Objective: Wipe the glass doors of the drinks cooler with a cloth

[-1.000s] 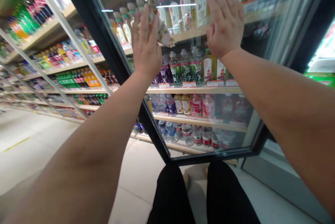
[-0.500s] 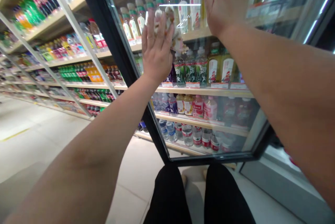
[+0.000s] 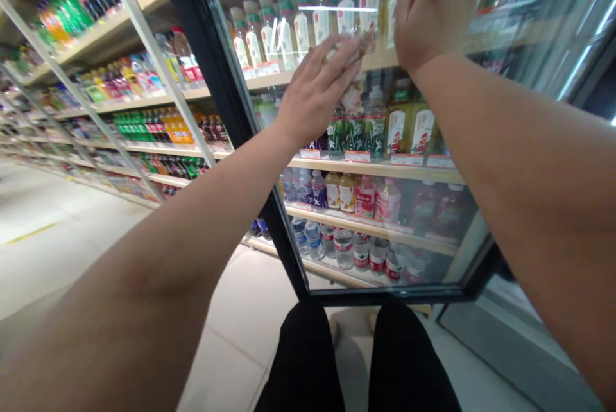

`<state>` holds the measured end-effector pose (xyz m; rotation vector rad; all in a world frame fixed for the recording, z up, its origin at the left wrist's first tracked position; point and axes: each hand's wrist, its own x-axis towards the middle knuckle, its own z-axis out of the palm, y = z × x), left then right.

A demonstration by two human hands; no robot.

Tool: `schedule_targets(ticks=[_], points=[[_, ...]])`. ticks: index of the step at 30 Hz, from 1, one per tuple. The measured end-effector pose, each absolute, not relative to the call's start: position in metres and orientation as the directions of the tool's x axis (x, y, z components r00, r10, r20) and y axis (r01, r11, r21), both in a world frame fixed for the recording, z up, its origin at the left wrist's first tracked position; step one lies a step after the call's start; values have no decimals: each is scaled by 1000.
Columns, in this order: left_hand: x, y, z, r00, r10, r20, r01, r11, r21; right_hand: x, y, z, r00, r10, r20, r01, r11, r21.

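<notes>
My left hand (image 3: 315, 94) presses a crumpled, pale patterned cloth (image 3: 355, 88) against the glass door (image 3: 433, 264). Its fingers are stretched to the right and cover much of the cloth. Higher up, my right hand (image 3: 440, 11) lies open against the same pane, fingers pointing up, with the fingertips cut off by the top edge. Behind the glass, bottles with pale labels (image 3: 321, 17) line a shelf near both hands. Green-labelled bottles (image 3: 374, 126) stand on the shelf below.
The door's black frame (image 3: 226, 72) slants down on the left and runs across above my knees (image 3: 308, 348). Long shelves of drinks (image 3: 149, 126) stretch away to the left over a pale tiled floor (image 3: 52, 206). Water bottles (image 3: 344, 248) fill the lowest shelf behind the door.
My left hand has slid right across the glass with the cloth, and its fingers have tilted from upward to rightward. My right hand stays flat on the pane while the view shifts slightly.
</notes>
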<state>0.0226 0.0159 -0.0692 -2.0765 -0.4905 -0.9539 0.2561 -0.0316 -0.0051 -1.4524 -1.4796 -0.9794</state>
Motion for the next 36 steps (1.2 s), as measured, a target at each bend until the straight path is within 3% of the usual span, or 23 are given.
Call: schedule_targets(ticks=[2, 6, 8, 11, 13, 15, 18, 20, 24, 26, 31, 33, 36], points=[[21, 14, -63, 607, 2, 794, 638, -597, -486, 257, -31, -5, 14, 361, 933, 999, 29, -27], [17, 18, -45, 304, -64, 950, 784, -550, -288, 258, -31, -5, 9, 319, 948, 999, 45, -25], [21, 15, -49, 344, -44, 938, 765, -567, -307, 257, -32, -5, -9, 291, 957, 998, 66, -11], [22, 12, -56, 558, -15, 830, 661, -597, -455, 254, -34, -5, 11, 329, 944, 998, 56, -31], [16, 18, -50, 605, -30, 796, 640, -577, -508, 252, -36, -4, 40, 371, 928, 998, 31, -55], [6, 31, -36, 513, -78, 855, 710, -522, -474, 251, -36, -4, 45, 381, 924, 998, 28, -60], [-3, 45, -28, 300, -142, 943, 831, -446, -331, 253, -35, -5, 10, 331, 944, 997, 66, -33], [-2, 39, -39, 342, -115, 933, 813, -462, -355, 256, -33, -5, 1, 311, 951, 994, 102, -35], [5, 14, -61, 678, 52, 733, 613, -591, -525, 259, -30, -5, -21, 283, 959, 985, 172, -29], [3, 11, -56, 684, 70, 726, 612, -595, -520, 258, -30, -6, -18, 305, 952, 990, 140, -26], [-4, 23, -41, 364, -15, 931, 768, -561, -309, 253, -33, -4, 25, 333, 942, 995, 87, -57], [0, 20, -48, 464, 21, 886, 718, -595, -362, 252, -33, -2, 54, 356, 933, 992, 88, -92], [4, 14, -52, 703, 67, 708, 566, -656, -500, 251, -31, 0, 43, 344, 938, 991, 104, -84]])
